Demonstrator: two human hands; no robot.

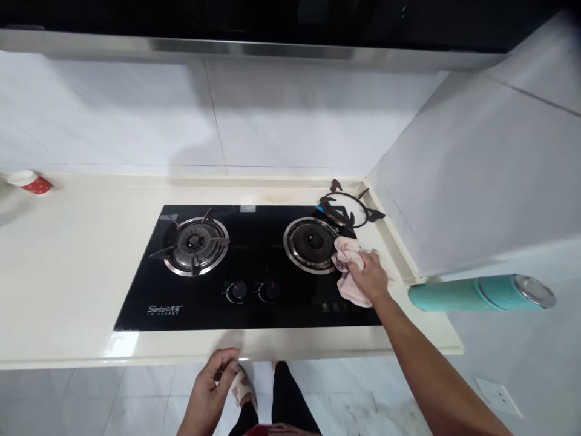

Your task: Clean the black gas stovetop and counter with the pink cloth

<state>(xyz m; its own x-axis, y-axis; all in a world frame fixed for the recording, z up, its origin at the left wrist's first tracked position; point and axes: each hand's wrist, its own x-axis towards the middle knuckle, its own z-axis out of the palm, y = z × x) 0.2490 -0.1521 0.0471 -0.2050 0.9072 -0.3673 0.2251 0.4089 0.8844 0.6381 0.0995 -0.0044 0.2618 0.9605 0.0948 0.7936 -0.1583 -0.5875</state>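
Note:
My right hand [370, 278] is closed on a crumpled pale pink cloth [351, 287], pressed against the right side of the black glass gas hob [254, 260]. Just left of the cloth is the right burner [314, 242], bare of its pot stand, with brownish marks on its ring. That round black pot stand [358, 209] lies tilted at the hob's back right corner. In front of the counter edge hangs my left hand [211, 387], its fingers loosely curled and a gap between thumb and forefinger; I see nothing in it.
A teal flask [476, 293] stands on the counter [68, 272] by the right wall. The left burner [195, 245] has its pot stand on. Two knobs [254, 292] sit between the burners. At far left lies a red and white cup [31, 181]. The range hood [254, 48] overhangs everything.

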